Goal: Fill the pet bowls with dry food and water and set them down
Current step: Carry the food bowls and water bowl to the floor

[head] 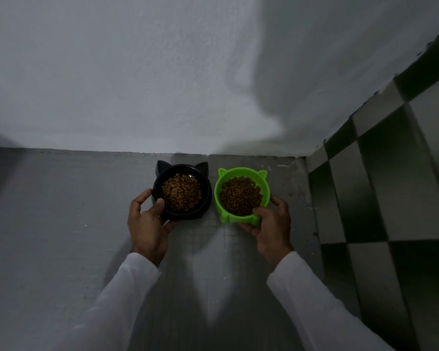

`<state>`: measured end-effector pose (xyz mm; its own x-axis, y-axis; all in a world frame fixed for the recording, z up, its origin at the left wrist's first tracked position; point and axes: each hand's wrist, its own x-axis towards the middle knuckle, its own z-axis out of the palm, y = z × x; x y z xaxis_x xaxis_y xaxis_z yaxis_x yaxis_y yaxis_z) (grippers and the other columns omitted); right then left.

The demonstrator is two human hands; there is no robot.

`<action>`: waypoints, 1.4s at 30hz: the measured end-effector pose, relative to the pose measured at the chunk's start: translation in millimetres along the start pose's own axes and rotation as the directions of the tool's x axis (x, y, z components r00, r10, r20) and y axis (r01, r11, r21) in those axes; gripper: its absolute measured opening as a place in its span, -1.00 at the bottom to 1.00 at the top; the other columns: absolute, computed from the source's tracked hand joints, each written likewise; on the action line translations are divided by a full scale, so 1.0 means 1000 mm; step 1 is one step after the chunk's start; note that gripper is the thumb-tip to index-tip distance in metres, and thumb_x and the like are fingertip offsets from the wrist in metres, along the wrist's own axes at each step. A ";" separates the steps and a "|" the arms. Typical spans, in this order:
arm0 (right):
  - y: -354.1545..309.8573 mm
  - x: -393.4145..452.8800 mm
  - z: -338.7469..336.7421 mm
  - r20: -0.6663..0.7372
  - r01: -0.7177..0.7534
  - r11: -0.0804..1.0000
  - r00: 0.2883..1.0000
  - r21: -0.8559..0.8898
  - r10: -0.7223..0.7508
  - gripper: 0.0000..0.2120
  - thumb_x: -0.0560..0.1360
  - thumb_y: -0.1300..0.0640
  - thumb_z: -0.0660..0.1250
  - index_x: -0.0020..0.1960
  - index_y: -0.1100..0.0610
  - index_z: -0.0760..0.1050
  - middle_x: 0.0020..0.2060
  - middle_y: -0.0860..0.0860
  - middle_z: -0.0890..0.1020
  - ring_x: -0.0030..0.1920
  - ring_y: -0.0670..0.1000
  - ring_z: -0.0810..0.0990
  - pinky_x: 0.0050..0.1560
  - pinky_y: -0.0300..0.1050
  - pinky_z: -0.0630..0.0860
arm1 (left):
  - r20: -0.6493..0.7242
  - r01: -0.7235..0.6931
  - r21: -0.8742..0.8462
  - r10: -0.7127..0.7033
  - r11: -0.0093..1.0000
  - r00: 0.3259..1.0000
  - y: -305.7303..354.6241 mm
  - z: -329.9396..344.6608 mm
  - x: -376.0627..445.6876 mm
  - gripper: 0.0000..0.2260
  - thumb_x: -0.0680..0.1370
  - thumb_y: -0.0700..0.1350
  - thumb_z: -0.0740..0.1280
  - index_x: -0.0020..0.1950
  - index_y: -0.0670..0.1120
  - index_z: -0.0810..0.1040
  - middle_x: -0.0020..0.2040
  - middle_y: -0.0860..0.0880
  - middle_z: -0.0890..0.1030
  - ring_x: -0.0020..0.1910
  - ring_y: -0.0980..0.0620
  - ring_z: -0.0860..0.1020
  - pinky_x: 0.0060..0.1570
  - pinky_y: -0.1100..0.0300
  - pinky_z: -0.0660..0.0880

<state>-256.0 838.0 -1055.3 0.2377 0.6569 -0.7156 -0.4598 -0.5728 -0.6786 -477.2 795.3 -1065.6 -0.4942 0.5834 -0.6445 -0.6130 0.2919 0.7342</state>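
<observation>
Both arms reach forward and down from the bottom of the view, in white sleeves that end at the wrists. The left hand grips the near-left rim of the black bowl: thumb hooked over the rim to the inside, 1 finger curled round the outer wall on the left, the other fingers passing under the near edge. The right hand grips the near-right rim of the green bowl the same way, thumb over the rim, fingers wrapped round the outside and beneath. Both bowls have 2 cat-ear points on the far side and each holds a heap of brown dry food. They sit side by side, just apart, near the foot of the white wall, over the grey floor. Cannot tell whether the bowls rest on the floor or are held just above it. Light is dim; fingertips under the bowls are hidden. Black-and-white checkered tiles run along the right.
</observation>
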 end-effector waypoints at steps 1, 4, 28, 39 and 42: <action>0.003 0.002 0.000 0.000 -0.004 1.000 1.000 0.001 0.004 -0.46 0.49 0.47 0.25 0.35 0.01 0.42 0.11 0.04 0.51 0.06 0.18 0.58 -0.28 0.10 0.67 | -0.004 0.001 -0.005 -0.001 1.000 1.000 -0.002 -0.002 0.004 -0.62 0.65 -0.30 0.28 0.41 0.03 0.47 0.22 -0.14 0.60 0.16 -0.22 0.62 0.01 -0.14 0.62; 0.008 0.012 0.002 -0.008 0.003 1.000 1.000 -0.002 -0.003 -0.46 0.49 0.47 0.24 0.33 0.00 0.42 0.11 0.02 0.50 0.04 0.16 0.57 -0.30 0.08 0.66 | -0.019 -0.005 -0.012 0.005 1.000 1.000 -0.008 -0.008 0.016 -0.61 0.65 -0.31 0.29 0.43 0.02 0.46 0.20 -0.14 0.61 0.18 -0.22 0.61 -0.09 -0.09 0.62; 0.024 0.064 -0.012 -0.082 0.165 0.792 0.962 -0.588 -0.261 -0.93 0.32 -0.14 0.42 -0.33 -0.24 0.65 -0.27 -0.01 0.68 -0.14 0.14 0.68 -0.04 0.28 0.66 | -0.036 -0.178 0.445 0.216 0.878 0.976 -0.026 -0.028 0.059 -0.61 0.53 -0.20 0.52 0.34 -0.24 0.60 0.12 -0.17 0.70 0.07 -0.08 0.65 0.23 -0.04 0.59; 0.000 0.050 -0.013 -0.137 0.164 0.606 0.898 -0.778 -0.418 -0.74 0.53 0.08 0.37 -0.18 0.25 0.68 -0.26 0.17 0.67 -0.20 0.16 0.61 -0.16 -0.04 0.50 | -0.109 -0.153 0.574 0.260 0.804 0.959 -0.015 -0.035 0.069 -0.54 0.46 -0.13 0.58 0.34 -0.18 0.62 0.19 -0.14 0.70 0.16 -0.10 0.65 0.32 -0.07 0.55; -0.002 0.053 -0.015 -0.111 0.178 0.557 0.889 -0.811 -0.445 -0.75 0.52 0.10 0.37 -0.16 0.28 0.68 -0.24 0.21 0.68 -0.20 0.19 0.62 -0.12 0.01 0.54 | -0.134 -0.132 0.604 0.264 0.786 0.955 -0.012 -0.032 0.071 -0.56 0.48 -0.14 0.57 0.33 -0.19 0.62 0.20 -0.15 0.69 0.17 -0.11 0.64 0.33 -0.06 0.55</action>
<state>-229.1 867.0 -1094.4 0.5103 0.7843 -0.3528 0.4801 -0.6001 -0.6398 -525.0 809.3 -1127.0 -0.7160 0.5330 -0.4508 -0.0437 0.6102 0.7910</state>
